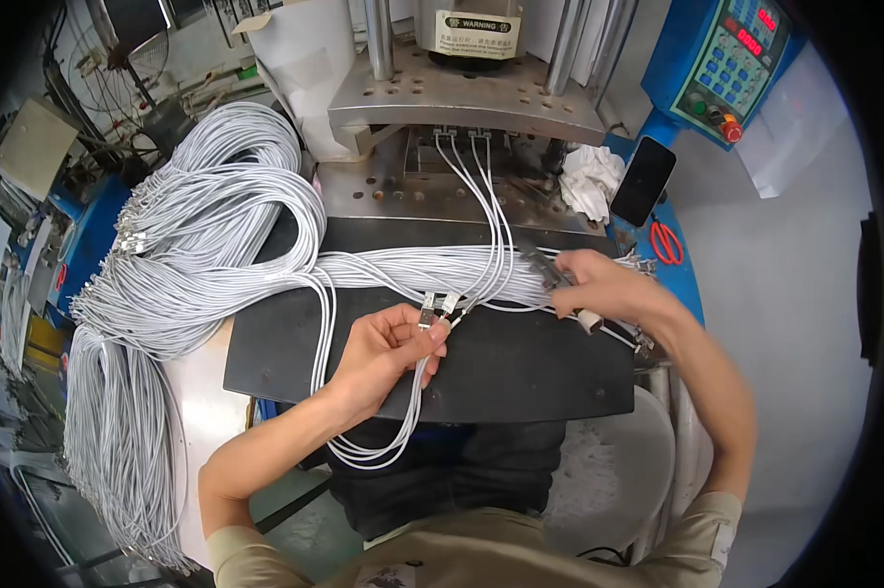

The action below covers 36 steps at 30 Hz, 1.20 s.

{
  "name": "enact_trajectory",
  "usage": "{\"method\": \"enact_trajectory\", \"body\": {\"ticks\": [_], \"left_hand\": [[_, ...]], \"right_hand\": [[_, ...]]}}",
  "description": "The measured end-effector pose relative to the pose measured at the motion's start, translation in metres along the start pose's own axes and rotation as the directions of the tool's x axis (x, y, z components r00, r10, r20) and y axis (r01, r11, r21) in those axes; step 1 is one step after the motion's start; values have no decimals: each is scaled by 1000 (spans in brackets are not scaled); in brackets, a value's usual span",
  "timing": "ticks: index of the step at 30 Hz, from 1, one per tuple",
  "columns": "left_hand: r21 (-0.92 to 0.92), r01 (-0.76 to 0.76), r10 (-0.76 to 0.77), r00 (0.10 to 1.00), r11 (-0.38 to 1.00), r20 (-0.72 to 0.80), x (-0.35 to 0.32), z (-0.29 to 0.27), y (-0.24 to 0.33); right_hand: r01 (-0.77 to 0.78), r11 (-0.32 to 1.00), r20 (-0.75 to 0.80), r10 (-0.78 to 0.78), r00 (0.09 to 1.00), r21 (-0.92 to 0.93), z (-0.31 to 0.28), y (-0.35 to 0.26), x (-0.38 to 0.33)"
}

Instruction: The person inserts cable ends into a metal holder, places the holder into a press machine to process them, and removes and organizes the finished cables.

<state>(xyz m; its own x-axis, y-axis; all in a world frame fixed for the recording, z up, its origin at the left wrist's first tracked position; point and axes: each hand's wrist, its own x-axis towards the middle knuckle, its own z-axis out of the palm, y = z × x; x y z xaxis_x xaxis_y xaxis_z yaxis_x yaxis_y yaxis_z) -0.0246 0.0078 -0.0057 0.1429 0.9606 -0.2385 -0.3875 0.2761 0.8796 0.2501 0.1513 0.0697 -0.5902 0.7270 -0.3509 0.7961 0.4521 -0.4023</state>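
Small metal cable connectors (440, 306) pinched in left hand (388, 353) fingers are best kept aligned; right hand (604, 287) fingers clamped on grey wire bundle (403, 267), held taut.

Red scissors (665, 241) — near a dark phone (643, 180), white rag (591, 180).

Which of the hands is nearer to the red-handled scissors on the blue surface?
Right. The right hand lies over the cable bundle, just left of and below the scissors. The left hand is farther off, mid-mat, pinching cable connectors.
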Motion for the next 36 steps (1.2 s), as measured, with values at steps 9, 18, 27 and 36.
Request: {"method": "enact_trajectory", "body": {"ticks": [9,18,27,36], "left_hand": [[73,3,-6,999,997,43,3,19,5],[125,16,-28,995,992,97,11,20,9],[127,14,-16,1000,992,13,3,10,-1],[80,-29,30,999,996,-15,2,19,-1]], "right_hand": [[236,444,-189,-148,971,865,32,-38,7],[143,530,-25,-223,974,836,37,-47,28],[102,490,7,-215,977,866,48,-43,25],[67,353,37,-279,960,933,58,-37,25]]}}
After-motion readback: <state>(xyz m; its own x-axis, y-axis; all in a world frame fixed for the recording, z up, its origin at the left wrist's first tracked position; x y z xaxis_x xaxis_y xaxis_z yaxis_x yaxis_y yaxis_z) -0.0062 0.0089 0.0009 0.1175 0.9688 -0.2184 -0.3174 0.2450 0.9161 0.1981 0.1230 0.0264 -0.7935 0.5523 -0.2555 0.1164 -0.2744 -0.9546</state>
